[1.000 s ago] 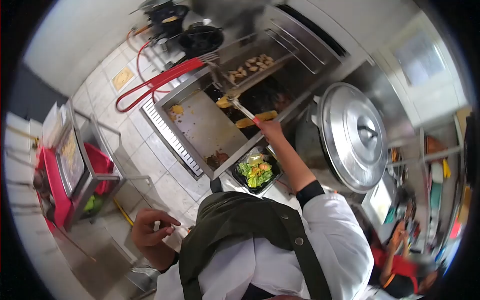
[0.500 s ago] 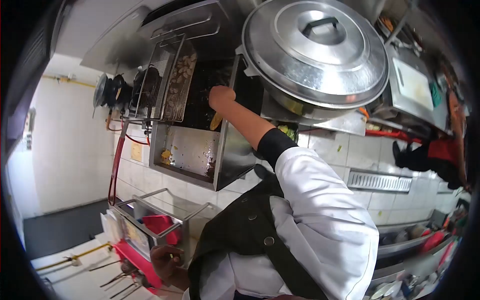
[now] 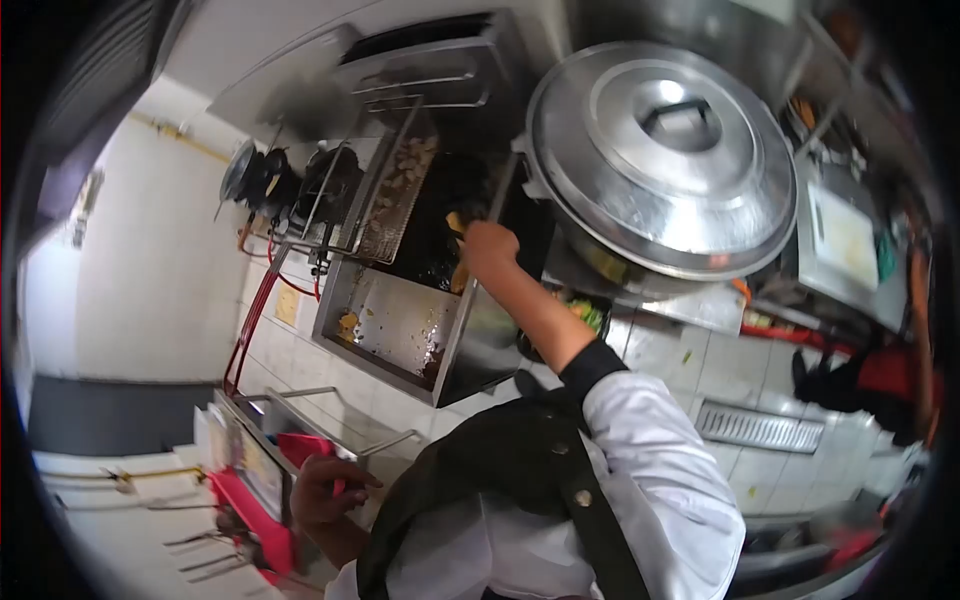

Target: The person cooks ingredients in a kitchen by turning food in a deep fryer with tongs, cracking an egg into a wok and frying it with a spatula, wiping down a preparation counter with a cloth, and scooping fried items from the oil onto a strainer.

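Head view: the right hand (image 3: 490, 250) is low over the dark oil (image 3: 432, 225), near the right edge of the fryer (image 3: 386, 384). Its fingers are curled; whether they grasp a tool cannot be told. One golden piece (image 3: 455, 221) is just beside the fingers; a second (image 3: 459, 278) lies in the oil below them, near the right edge.

Hazards, as judged: a slip of the grip could drop a piece and splash the bare fingers. Contact between forearm and right rim could cause a burn if the metal is hot. Blur and the hand itself hide the point of contact.

Obstructions: the wire basket (image 3: 382, 215), holding small browned pieces (image 3: 410, 165), stands along the left edge. Its red handle (image 3: 255, 312) projects past that edge, where a sleeve could catch it. The lidded pot (image 3: 665, 165) limits clearance beyond the right edge. Crumbs lie on the tray (image 3: 395, 310) at the near edge. The left hand (image 3: 328, 492) is loosely parted, well apart from the fryer, beside the cart (image 3: 262, 440).
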`<state>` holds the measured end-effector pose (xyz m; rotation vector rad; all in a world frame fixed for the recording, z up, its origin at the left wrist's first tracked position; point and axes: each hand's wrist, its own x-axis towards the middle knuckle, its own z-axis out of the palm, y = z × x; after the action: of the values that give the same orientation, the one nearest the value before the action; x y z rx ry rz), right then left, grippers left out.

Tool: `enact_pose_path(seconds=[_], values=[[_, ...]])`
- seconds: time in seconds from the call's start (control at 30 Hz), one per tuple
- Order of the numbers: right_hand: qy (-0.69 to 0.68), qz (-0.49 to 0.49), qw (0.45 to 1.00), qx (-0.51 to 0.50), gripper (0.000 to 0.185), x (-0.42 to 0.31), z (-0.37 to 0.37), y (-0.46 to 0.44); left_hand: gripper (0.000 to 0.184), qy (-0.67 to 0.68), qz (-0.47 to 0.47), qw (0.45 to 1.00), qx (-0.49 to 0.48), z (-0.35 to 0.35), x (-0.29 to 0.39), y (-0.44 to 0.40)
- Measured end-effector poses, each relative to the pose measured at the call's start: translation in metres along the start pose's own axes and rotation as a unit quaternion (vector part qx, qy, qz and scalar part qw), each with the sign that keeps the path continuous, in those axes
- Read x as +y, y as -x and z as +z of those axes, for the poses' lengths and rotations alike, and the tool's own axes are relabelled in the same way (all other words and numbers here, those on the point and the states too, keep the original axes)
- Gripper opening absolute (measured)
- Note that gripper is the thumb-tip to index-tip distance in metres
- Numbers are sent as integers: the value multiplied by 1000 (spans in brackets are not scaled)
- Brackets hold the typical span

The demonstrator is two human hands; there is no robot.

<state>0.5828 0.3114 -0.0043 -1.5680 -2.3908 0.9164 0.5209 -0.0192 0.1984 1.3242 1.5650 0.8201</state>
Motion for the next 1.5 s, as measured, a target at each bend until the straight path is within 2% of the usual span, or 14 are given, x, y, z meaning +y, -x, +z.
enact_pose_path(seconds=[0.13, 0.27, 0.37, 0.47, 0.57, 0.67, 0.73, 0.8, 0.87, 0.97, 1.07, 1.2, 1.37, 1.5], values=[[65, -10, 998, -22, 24, -12, 8, 15, 18, 120, -57, 991, -16, -19, -31, 13], [145, -22, 989, 9, 33, -24, -11, -5, 19, 184, 5, 983, 14, -27, -89, 30], [215, -4, 976, 33, 39, -45, -42, -34, 19, 243, -30, 969, 32, -30, -124, 41], [263, 26, 964, 34, 39, -55, -57, -90, 18, 294, -9, 955, 47, -33, -155, 50], [312, 76, 946, -48, 31, -51, -51, -157, 21, 340, -2, 931, 136, -25, -171, 56], [363, 97, 909, -182, 23, -33, -31, -216, 17, 358, 9, 926, 122, -25, -185, 63], [315, 93, 928, -176, 21, -12, -14, -236, 17, 359, 2, 927, 108, -29, -188, 68], [332, 88, 918, -200, 21, -7, -2, -245, 17, 349, -18, 931, 106, -32, -187, 72], [415, 79, 871, -251, 21, -10, 10, -246, 17, 350, -18, 930, 116, -31, -189, 76], [441, 78, 870, -207, 19, 6, 30, -249, 17, 337, 3, 932, 129, -34, -185, 74], [484, -38, 848, -212, 20, 2, 15, -230, 17, 331, 24, 936, 120, -37, -186, 68], [410, 66, 892, -178, 22, 15, -9, -252, 16, 332, 27, 937, 104, -40, -181, 59], [270, 27, 954, -127, 32, -20, -68, -218, 14, 302, 60, 948, 86, -43, -180, 50], [250, 30, 963, -100, 39, -42, -85, -189, 13, 308, 69, 945, 84, -39, -179, 46]])
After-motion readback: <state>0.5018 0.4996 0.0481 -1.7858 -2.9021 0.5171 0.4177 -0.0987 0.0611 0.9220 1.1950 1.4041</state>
